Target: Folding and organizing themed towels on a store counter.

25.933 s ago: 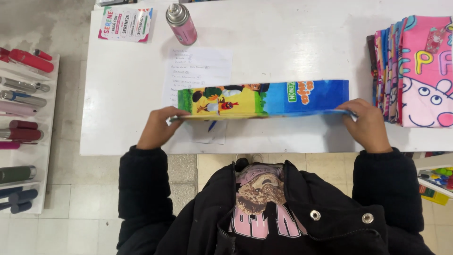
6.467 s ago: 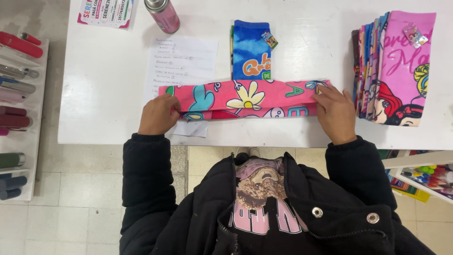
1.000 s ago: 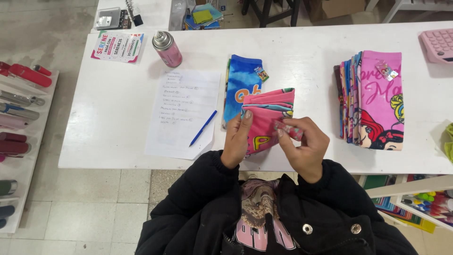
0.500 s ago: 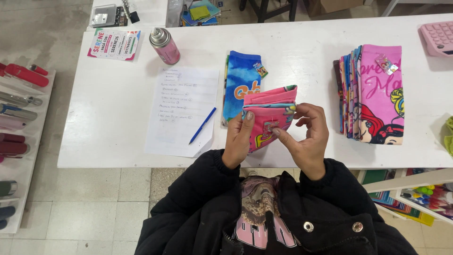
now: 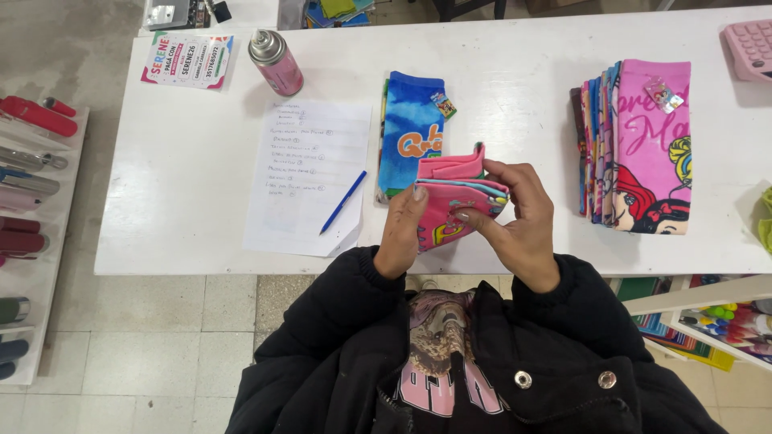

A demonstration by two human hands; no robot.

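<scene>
We've got both hands closed on the folded pink cloth (image 5: 452, 202), held just above the near edge of the white table (image 5: 185, 201). Left hand (image 5: 402, 233) pinches its left edge, thumb on top; right hand (image 5: 519, 217) wraps the right side, fingers (image 5: 515, 178) curled over the top fold, so the cloth sits between our two hands, not flat on the table. Its folded bundle runs roughly left-right, open layers showing toward the right hand, which covers more of it. Just beyond the grip, touching or nearly touching the cloth's far corner, lies the folded blue cloth (image 5: 410, 133), long axis running away from us. Right of that, well apart, the stack of folded cloths (image 5: 639, 145), pink one on top. Left of the hands: blue pen (image 5: 343, 202) on a sheet of paper (image 5: 310, 173), pink spray can (image 5: 276, 62) farther back
</scene>
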